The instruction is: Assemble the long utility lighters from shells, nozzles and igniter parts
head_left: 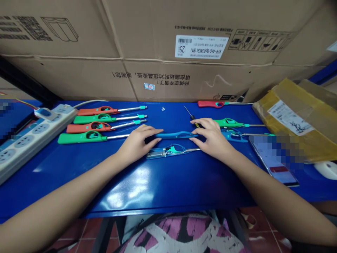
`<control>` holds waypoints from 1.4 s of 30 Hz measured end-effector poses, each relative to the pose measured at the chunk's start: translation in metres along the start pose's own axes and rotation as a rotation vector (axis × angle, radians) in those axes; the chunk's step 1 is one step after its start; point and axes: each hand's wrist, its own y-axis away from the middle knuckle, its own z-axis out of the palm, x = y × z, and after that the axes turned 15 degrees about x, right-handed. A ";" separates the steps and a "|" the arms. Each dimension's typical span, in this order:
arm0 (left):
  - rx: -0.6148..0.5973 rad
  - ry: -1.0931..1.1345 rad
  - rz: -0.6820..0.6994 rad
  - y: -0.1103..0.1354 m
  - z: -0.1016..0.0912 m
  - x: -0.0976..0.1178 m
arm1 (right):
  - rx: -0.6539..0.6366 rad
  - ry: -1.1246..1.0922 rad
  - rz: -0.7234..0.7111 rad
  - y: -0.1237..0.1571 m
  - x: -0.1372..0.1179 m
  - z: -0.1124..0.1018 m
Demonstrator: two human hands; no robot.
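Note:
Between my two hands is a blue lighter casing half (175,135), held level above the table. My left hand (139,140) pinches its left end with thumb and fingers. At the other end, my right hand (212,137) grips it the same way. Just below lies an opened blue lighter half (168,151), its inner parts, green trigger and metal rod showing. A thin screwdriver (193,117) with a dark handle rests partly behind my right fingers. Right of that hand lie a green lighter (229,122) and another blue lighter (234,136).
Several orange and green long lighters (86,137) lie stacked at left beside a white power strip (39,130). A red lighter (213,104) lies at the back. A phone (273,161), yellow package (297,119) and white mouse (326,169) are at right. Cardboard boxes (158,70) wall the back.

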 end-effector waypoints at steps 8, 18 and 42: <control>0.107 -0.010 0.048 -0.004 -0.011 0.015 | 0.061 -0.221 0.062 -0.005 -0.007 -0.006; -0.091 -0.143 0.314 -0.004 -0.029 0.025 | -0.075 -0.331 0.045 -0.003 -0.024 -0.010; -0.304 -0.146 0.393 -0.005 -0.033 0.024 | -0.175 -0.031 -0.354 -0.001 -0.024 -0.016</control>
